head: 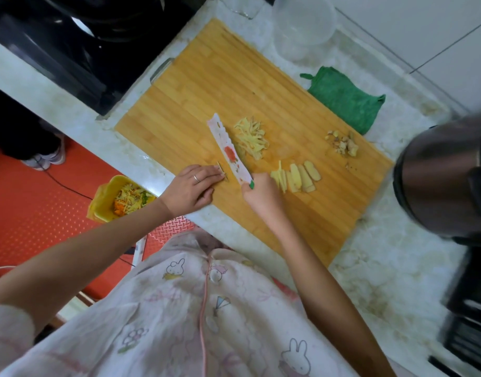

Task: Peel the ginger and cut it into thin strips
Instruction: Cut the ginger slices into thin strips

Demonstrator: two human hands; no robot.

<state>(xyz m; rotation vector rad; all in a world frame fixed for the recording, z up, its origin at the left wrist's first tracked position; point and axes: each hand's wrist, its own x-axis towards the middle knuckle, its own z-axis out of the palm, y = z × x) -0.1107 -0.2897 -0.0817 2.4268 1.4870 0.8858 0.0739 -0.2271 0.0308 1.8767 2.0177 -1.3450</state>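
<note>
At the near left of the cutting board, a small ginger piece is being pressed down under the nearly straight fingers of the left hand. The knife is being held just beside it, its handle being clenched in the right hand. Beyond the blade, cut strips are being gathered in a pile. Further right, a row of slices is waiting uncut, and peel scraps are lying well apart. Peeling is being judged finished, and the strip cutting roughly half done.
</note>
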